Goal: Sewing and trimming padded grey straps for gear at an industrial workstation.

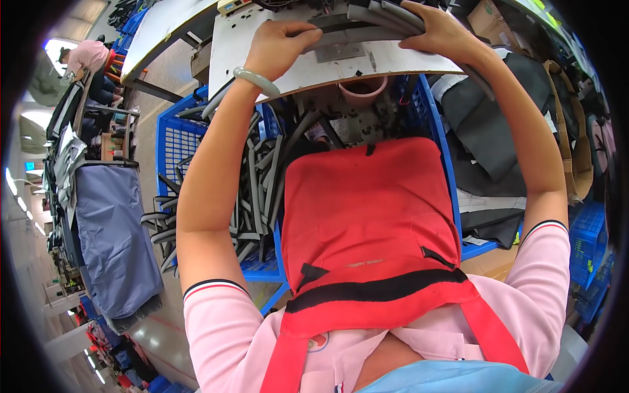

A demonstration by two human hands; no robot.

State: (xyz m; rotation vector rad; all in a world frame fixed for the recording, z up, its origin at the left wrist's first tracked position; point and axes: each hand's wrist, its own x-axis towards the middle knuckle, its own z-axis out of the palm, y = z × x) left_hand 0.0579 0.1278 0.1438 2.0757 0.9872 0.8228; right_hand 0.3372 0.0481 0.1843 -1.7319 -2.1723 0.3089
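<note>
The left hand (280,51) is over the white counter (275,73), its thumb and forefinger pinching a long grey strip (363,35); its other fingers are folded behind and hard to make out. The strip runs across the counter to the right hand (444,33), which clasps it together with a few more grey strips (383,16), thumb on the near side and forefinger on the far side. The remaining right fingers are hidden or cut off by the upper edge. How many strips are in that bunch cannot be told, since they overlap and run close to the edge.

A dark metal plate (340,52) in the counter lies just below the held strip. A cream-coloured box (234,6) at the far side is cut off above. Under the counter, a pink bucket (362,93) is partly covered by the front edge. The blue basket (171,134) at the left holds a tangle of more strips, partly hidden behind the left forearm. The red apron (367,203) covers the lap.
</note>
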